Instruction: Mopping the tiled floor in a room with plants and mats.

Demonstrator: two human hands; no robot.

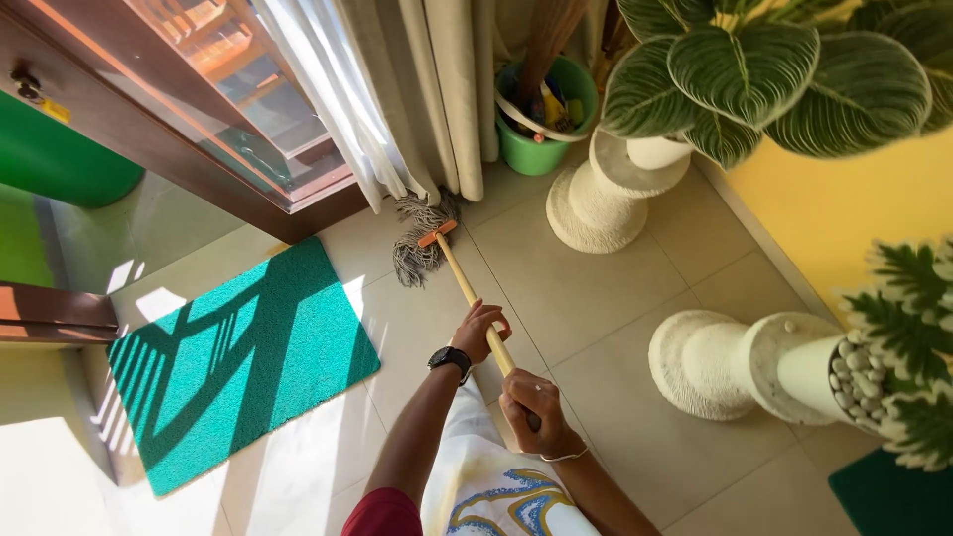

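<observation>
Teal doormat (pixel 243 367), grey mop head (pixel 419 246) with orange clamp, green bucket (pixel 544 149), white-veined green leaves (pixel 745 69), yellow wall (pixel 844 208)

Two hands (pixel 480 331) (pixel 531 405); one mop (pixel 425 243); two potted plants (pixel 754 69) (pixel 908 347); two white stands (pixel 596 203) (pixel 710 367); one green bucket (pixel 541 149); one green doormat (pixel 238 362).

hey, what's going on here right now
A person is mopping a tiled floor. Both hands grip the wooden mop handle: the left hand, with a dark watch on its wrist, sits higher up the pole, and the right hand is nearer the body. The stringy mop head lies on the tiles at the foot of the cream curtain, beside a green doormat. A green bucket and potted plants on white stands are close by.
</observation>
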